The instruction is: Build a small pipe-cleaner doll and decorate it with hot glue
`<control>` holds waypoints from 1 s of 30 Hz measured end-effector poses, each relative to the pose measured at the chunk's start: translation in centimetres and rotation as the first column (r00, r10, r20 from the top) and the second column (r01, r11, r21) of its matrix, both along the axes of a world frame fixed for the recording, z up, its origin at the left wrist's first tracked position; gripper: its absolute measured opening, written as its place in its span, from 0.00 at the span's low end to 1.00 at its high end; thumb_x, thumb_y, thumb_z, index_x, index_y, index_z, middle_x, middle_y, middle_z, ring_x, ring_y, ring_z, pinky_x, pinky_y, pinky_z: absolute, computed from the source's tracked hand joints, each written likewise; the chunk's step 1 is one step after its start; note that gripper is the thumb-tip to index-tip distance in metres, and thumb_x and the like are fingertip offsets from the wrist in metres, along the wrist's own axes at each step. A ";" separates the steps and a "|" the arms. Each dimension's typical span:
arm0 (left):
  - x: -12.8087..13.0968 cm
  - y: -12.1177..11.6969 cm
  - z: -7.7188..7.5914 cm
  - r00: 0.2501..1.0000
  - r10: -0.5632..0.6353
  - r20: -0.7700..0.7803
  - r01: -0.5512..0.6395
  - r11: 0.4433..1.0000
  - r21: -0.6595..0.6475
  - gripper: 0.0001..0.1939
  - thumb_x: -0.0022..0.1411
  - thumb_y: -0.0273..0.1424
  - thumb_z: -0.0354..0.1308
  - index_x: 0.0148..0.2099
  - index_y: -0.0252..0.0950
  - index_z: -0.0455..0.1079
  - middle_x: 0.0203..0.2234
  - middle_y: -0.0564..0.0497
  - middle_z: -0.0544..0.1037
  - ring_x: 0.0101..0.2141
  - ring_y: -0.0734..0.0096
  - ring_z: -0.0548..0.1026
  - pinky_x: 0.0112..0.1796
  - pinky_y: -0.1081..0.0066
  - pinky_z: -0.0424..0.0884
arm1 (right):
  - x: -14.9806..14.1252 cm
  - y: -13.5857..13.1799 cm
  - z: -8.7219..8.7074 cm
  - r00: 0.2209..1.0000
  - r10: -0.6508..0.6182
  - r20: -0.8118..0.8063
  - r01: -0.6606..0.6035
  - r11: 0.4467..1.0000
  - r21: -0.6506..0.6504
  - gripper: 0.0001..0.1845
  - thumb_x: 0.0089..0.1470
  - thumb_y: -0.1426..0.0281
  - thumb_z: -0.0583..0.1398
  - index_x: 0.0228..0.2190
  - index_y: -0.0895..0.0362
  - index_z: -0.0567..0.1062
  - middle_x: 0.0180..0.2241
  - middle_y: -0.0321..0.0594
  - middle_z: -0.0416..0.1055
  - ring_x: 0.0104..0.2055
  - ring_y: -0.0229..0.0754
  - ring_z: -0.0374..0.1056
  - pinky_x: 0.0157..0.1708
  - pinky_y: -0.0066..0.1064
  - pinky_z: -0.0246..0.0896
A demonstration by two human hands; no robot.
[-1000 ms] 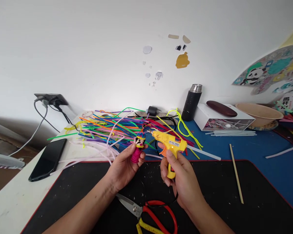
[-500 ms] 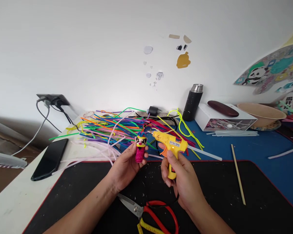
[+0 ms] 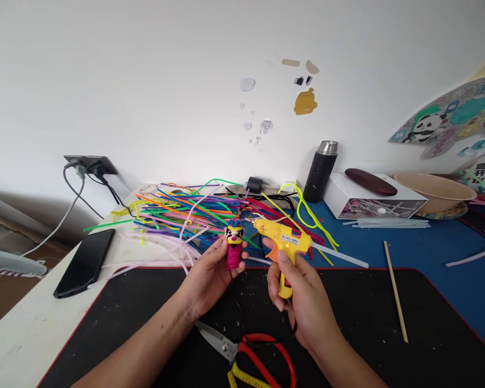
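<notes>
Between the thumb and fingers of my left hand (image 3: 210,275) is a small pipe-cleaner doll (image 3: 234,248), held upright. It has a magenta body, a white face with black markings and a blue and yellow top. My right hand (image 3: 299,285) is closed round the handle of a yellow hot glue gun (image 3: 283,237), with a finger by its orange trigger. The gun's nozzle points left, close to the doll's head and seemingly just apart from it. A clear glue stick (image 3: 341,255) juts from the gun's rear. Red-handled scissors (image 3: 226,347) lie on the black mat (image 3: 153,334) below my hands.
Many coloured pipe cleaners (image 3: 173,210) are heaped behind my hands. A phone (image 3: 84,264) lies at left. Toward the back right stand a black flask (image 3: 320,172), a white drawer box (image 3: 339,196) and a beige bowl (image 3: 434,186). A thin wooden stick (image 3: 396,293) rests on the mat.
The doll has turned slightly in my left hand, its face showing a little more upward. The whole view has shifted slightly; my right hand keeps the glue gun in nearly the same pose.
</notes>
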State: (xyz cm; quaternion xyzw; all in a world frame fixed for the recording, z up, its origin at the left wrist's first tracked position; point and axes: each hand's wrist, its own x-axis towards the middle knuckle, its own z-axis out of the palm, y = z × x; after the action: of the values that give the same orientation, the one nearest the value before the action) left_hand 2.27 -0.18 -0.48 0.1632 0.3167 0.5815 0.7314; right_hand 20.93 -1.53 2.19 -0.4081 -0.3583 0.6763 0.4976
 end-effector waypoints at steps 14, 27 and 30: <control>0.0 0.0 0.0 1.000 0.012 0.001 -0.012 0.999 -0.040 0.08 0.68 0.27 0.68 0.48 0.34 0.75 0.41 0.43 0.85 0.37 0.66 0.85 0.38 0.69 0.83 | 0.0 -0.1 -0.1 1.000 -0.004 0.000 0.004 1.000 0.005 0.36 0.57 0.43 0.69 0.53 0.59 0.80 0.19 0.29 0.66 0.16 0.32 0.56 0.17 0.24 0.50; 0.0 0.0 -0.1 1.000 -0.002 -0.006 0.002 1.000 -0.015 0.10 0.67 0.28 0.70 0.49 0.35 0.76 0.42 0.45 0.85 0.37 0.65 0.85 0.38 0.68 0.84 | 0.0 0.0 -0.2 1.000 -0.016 -0.012 0.016 1.000 0.011 0.37 0.58 0.44 0.69 0.54 0.60 0.79 0.19 0.29 0.66 0.16 0.31 0.54 0.17 0.24 0.48; -0.1 0.0 -0.2 1.000 -0.005 -0.014 0.005 1.000 -0.010 0.10 0.67 0.28 0.69 0.49 0.35 0.76 0.43 0.45 0.85 0.38 0.65 0.85 0.38 0.68 0.84 | 0.1 0.0 -0.3 1.000 -0.014 -0.009 0.014 1.000 0.001 0.38 0.58 0.44 0.69 0.56 0.60 0.78 0.19 0.30 0.67 0.16 0.32 0.55 0.17 0.25 0.48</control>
State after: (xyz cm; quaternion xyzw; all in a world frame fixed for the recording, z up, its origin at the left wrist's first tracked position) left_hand 2.20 -0.17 -0.68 0.1643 0.3243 0.5771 0.7313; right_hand 21.01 -1.52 1.90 -0.4072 -0.3536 0.6745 0.5041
